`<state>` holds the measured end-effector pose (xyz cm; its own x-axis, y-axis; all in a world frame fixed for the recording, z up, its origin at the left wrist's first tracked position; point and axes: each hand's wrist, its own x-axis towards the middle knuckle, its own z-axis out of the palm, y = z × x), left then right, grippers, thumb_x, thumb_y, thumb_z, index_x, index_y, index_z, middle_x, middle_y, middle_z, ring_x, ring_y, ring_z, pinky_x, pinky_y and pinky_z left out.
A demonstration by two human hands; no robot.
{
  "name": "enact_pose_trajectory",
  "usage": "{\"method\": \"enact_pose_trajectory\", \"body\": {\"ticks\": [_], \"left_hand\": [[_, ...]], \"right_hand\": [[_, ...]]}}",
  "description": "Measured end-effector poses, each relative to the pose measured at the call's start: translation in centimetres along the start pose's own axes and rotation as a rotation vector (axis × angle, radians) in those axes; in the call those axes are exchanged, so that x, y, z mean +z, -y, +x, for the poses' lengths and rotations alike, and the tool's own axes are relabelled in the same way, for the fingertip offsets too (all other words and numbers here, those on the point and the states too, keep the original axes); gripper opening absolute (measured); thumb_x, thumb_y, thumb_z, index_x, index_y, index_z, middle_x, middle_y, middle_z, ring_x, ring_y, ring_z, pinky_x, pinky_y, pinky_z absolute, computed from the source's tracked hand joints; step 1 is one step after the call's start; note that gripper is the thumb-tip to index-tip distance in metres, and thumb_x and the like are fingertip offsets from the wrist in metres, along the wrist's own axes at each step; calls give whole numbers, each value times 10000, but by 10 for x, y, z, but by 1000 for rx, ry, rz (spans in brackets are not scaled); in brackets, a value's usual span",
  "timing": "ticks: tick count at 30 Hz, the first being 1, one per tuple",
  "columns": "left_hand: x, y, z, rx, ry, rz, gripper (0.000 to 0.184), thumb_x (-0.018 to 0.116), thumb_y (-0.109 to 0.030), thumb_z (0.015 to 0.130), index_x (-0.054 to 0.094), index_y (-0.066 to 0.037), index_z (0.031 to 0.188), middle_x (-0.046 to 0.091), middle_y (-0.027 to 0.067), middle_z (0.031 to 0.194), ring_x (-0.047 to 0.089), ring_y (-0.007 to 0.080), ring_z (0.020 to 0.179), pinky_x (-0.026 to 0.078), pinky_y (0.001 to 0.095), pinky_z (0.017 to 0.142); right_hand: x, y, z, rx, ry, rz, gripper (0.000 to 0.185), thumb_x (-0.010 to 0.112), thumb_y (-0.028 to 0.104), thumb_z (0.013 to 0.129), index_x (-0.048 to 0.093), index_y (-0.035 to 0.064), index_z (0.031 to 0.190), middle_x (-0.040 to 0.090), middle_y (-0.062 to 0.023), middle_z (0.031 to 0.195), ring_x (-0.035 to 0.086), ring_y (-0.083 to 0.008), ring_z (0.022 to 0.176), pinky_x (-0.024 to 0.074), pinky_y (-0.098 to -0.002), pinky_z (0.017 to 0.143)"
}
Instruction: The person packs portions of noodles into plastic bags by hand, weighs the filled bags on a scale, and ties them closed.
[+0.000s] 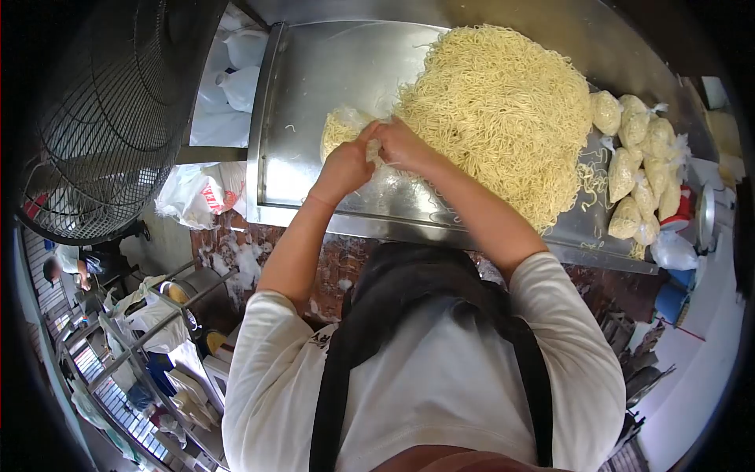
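A clear plastic bag of noodles [336, 135] lies on the steel tray, left of a large heap of loose yellow noodles [503, 110]. My left hand [347, 167] is at the bag's right side, its fingers closed on the plastic. Touching it from the right, my right hand [399, 146] also has its fingers closed at the bag's gathered end. The fingertips of both hands meet, and the plastic between them is partly hidden. Several tied bags of noodles [643, 161] are piled at the tray's right end.
A large wire-caged fan [102, 118] stands at the left. White jugs [240, 86] and a white plastic bag with red print [193, 195] lie beyond the tray's left edge. Another person [71, 263] is far off at the lower left. A red container [681, 206] stands at the right.
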<state>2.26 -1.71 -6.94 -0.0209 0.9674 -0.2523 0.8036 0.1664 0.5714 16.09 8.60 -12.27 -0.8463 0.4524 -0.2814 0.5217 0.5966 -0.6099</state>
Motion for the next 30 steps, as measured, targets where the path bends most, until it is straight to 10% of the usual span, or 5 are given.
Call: {"method": "enact_pose_trajectory", "body": {"ticks": [7,13,22,28,30], "left_hand": [[2,46,-1,85,17,92,251,520,-46,822,613,-25,1054,654,261,860,631,433,849,490,516,762],[-17,52,-31,1,-198,-68,277,505,-42,826,594,-22,1088,636,279,827,607,472,798,474,547,736],[0,58,-81,-257,-512,-421,292,556,-205,942,600,5,1139,549,94,629,548,231,579,493,365,575],[-8,38,-59,-375,-698,-1106,288,452,-216,1021,651,-10,1037,431,-53,608,429,68,547,423,258,481],[-35,3,-50,-297,-662,-1189,287,450,-201,1019,650,4,1014,419,-47,590,406,60,515,406,256,461]], "right_hand": [[-60,-19,-32,-109,326,178,269,531,266,985,608,68,1150,648,-162,1030,611,-304,945,472,-412,878],[-111,-49,-50,62,146,489,201,513,166,988,638,53,1097,675,-137,1011,634,-255,973,488,-374,867],[-138,-18,-42,635,-278,-637,414,552,76,869,560,-32,1269,575,-211,1296,542,-326,1213,465,-421,1002],[-29,55,13,-188,-340,-130,701,696,271,837,420,-19,1412,430,-248,1445,424,-378,1322,357,-457,1091],[-30,75,27,-123,-445,-79,625,675,279,850,477,8,1377,502,-238,1377,481,-373,1267,393,-450,1049]]}}
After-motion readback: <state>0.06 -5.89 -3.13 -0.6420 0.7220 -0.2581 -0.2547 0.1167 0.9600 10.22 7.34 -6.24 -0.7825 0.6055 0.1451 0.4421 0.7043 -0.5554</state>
